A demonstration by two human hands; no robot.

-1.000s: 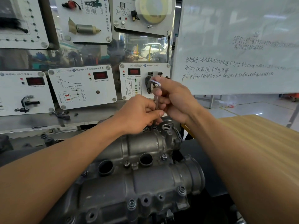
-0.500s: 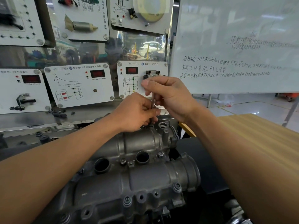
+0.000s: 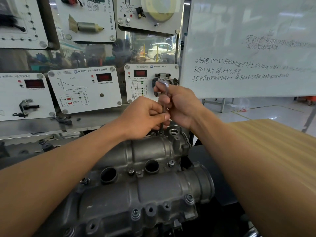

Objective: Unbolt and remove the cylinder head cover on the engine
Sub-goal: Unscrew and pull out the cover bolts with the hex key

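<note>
- Head view: the cylinder head cover [image 3: 145, 190] lies in the lower middle, a grey cast piece stretching from the bottom edge up to the hands, on the engine below it.
- An L-shaped hex key [image 3: 162, 106] stands upright over the far end of the cover, its tip down in a bolt [image 3: 161, 132] at that end.
- The left hand [image 3: 143, 117] comes in from the lower left; its fingers [image 3: 165, 116] are curled shut around the lower shaft of the key, just above the bolt.
- The right hand [image 3: 181, 106] comes in from the right; its fingers are wrapped tight around the upper shaft, with the bent top of the key poking out above the forefinger.
- The two hands touch at the shaft.
- More bolts sit seated along the near flange of the cover, one at the right [image 3: 189, 198] and one lower [image 3: 135, 213].
- A wooden table [image 3: 273, 142] lies to the right of the engine.
- Behind stand sensor display panels [image 3: 85, 89] and a whiteboard [image 3: 248, 48] with handwriting.
</note>
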